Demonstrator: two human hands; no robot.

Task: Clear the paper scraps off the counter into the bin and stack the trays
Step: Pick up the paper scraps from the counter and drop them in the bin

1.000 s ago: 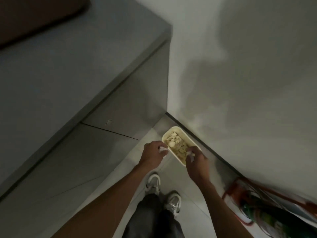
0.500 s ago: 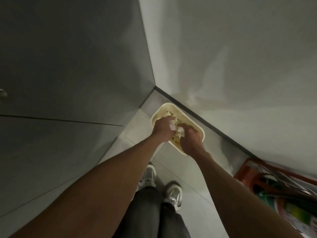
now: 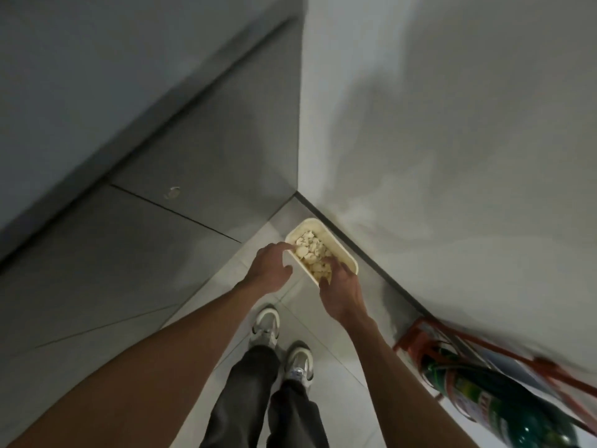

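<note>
A cream rectangular bin (image 3: 346, 252) stands on the floor in the corner where the grey cabinet meets the white wall. Crumpled white paper scraps (image 3: 310, 250) fill it. My left hand (image 3: 269, 270) hovers over the bin's left rim, fingers spread and relaxed, holding nothing. My right hand (image 3: 339, 291) is over the bin's near end, fingers loosely bent downward, with no scrap visible in it. No trays and no counter top items are in view.
The grey cabinet front (image 3: 155, 240) with a small round knob (image 3: 172, 192) rises on the left. The white wall (image 3: 452, 140) is on the right. A green cylinder in a red stand (image 3: 491, 399) sits at lower right. My shoes (image 3: 281, 344) stand on pale floor tiles.
Half a second ago both hands were low in the bin gripping scraps. Now they are lifted above it and empty, and the view has pulled back upward.
</note>
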